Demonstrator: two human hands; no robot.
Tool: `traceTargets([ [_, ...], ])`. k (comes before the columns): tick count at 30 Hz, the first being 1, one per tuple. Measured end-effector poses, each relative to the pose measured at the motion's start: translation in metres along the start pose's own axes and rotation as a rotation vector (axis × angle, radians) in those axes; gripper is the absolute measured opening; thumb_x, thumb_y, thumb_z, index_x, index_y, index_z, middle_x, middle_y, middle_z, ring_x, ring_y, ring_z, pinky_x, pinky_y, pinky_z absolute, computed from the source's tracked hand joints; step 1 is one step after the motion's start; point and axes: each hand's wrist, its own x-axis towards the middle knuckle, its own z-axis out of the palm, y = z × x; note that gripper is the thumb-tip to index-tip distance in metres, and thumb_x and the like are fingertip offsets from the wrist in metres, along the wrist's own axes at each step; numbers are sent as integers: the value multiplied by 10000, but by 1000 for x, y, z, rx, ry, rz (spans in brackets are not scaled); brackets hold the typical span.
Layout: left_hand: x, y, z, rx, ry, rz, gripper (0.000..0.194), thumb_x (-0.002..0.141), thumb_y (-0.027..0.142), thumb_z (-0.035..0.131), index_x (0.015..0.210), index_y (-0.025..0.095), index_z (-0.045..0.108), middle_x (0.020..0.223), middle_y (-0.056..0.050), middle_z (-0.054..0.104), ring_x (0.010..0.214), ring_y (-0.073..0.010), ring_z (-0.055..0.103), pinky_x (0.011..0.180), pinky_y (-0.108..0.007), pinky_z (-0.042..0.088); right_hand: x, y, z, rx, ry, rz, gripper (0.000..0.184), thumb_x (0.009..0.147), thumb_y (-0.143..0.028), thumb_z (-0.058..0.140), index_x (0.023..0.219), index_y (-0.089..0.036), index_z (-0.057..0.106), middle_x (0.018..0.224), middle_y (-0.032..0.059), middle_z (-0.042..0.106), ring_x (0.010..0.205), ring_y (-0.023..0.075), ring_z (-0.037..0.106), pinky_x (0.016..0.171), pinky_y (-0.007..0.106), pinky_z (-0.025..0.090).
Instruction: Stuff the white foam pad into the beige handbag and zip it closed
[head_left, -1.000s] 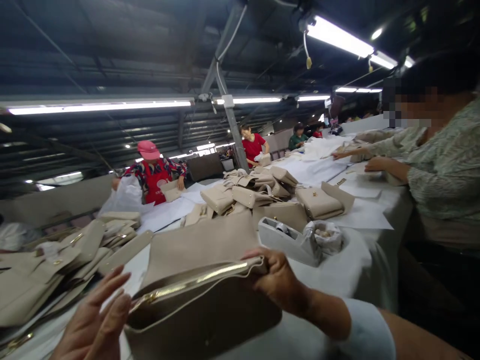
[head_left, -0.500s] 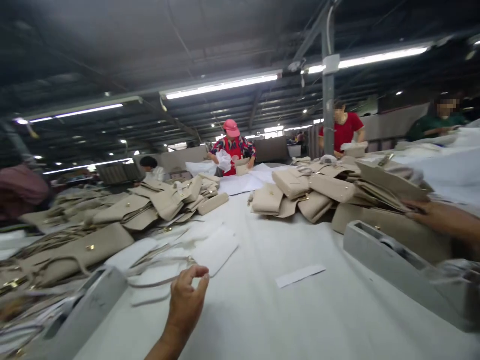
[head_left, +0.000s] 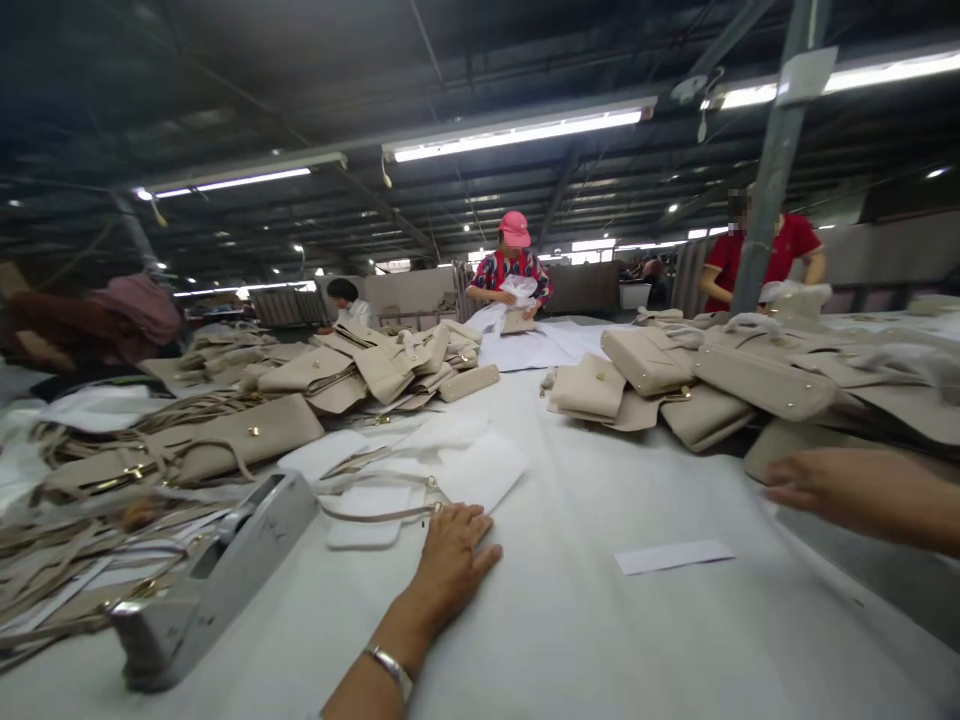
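Note:
My left hand lies on the white-covered table with its fingers stretched out and thumb apart. Its fingertips are at the end of a thin beige strap, beside white foam sheets. A bracelet circles that wrist. On the right, my right hand is slightly blurred, its fingers extended leftward with nothing visible in them. It is just in front of a beige handbag at the near edge of the right-hand pile of bags. Whether it touches that bag, I cannot tell.
A grey tape dispenser stands at the left among loose straps. Behind it lies another pile of beige bags. A white paper strip rests mid-table. Across the table, a person in a pink cap handles white wrapping.
The view has swung left. My left hand has gone from a curled pinch to spread flat on the table. My right hand has let go of the beige bags; the right-hand dispenser is no longer visible.

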Motion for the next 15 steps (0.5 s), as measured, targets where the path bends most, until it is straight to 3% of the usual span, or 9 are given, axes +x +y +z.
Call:
traceTargets([
  [1, 0, -2, -1, -3, 2, 7, 242, 813, 347, 579, 1023, 262, 665, 1184, -37, 611, 1142, -271, 473, 1027, -489, 284, 1, -22, 8, -21, -204, -28, 367, 730, -509, 674, 982, -246, 715, 1004, 154, 675, 897, 331, 635, 815, 514, 487],
  [3, 0, -3, -3, -8, 14, 15, 186, 811, 333, 583, 938, 233, 676, 1121, -45, 625, 1086, -251, 497, 1011, -464, 299, 6, -71, 31, 46, -413, -198, 724, 754, -578, 595, 1382, -256, 436, 1378, 120, 465, 1218, 335, 471, 1035, 497, 358],
  [6, 0, 0, -6, -18, 36, 29, 147, 777, 314, 623, 875, 215, 670, 1060, -45, 629, 1041, -236, 506, 981, -426, 332, 26, -140, 78, 133, -454, -274, 966, 748, -630, 546, 1485, -130, 172, 1528, 138, 149, 1395, 307, 170, 1138, 443, 185],
  [8, 0, 2, -5, -26, 51, 30, 114, 778, 272, 612, 858, 203, 654, 993, -47, 632, 991, -226, 517, 933, -403, 367, 48, -175, 107, 150, -435, -282, 1100, 675, -614, 631, 1488, -90, 108, 1536, 163, 48, 1409, 316, 82, 1143, 438, 150],
  [10, -1, 2, -4, -43, 97, 17, 68, 787, 212, 578, 830, 191, 626, 904, -49, 627, 924, -220, 527, 865, -390, 393, 75, -202, 130, 157, -435, -354, 1219, 558, -557, 746, 1491, -116, 97, 1537, 163, 23, 1406, 335, 70, 1137, 450, 150],
  [12, -4, -2, -2, -57, 187, 2, 56, 795, 170, 538, 775, 188, 587, 817, -50, 606, 845, -217, 526, 788, -379, 399, 110, -228, 142, 197, -499, -506, 1231, 496, -519, 795, 1487, -165, 159, 1536, 145, 97, 1399, 334, 126, 1133, 447, 166],
  [14, -6, -8, 1, -62, 287, -2, 105, 807, 160, 500, 716, 193, 540, 748, -51, 574, 768, -209, 512, 713, -369, 383, 153, -254, 148, 299, -523, -621, 1086, 559, -555, 757, 1459, -183, 278, 1512, 127, 222, 1382, 307, 211, 1132, 423, 181],
  [15, -7, -12, 4, -61, 323, 2, 126, 813, 166, 486, 696, 197, 520, 719, -51, 559, 737, -204, 503, 685, -366, 372, 177, -265, 150, 369, -468, -610, 968, 633, -588, 697, 1436, -183, 337, 1500, 117, 260, 1372, 291, 243, 1132, 410, 186],
])
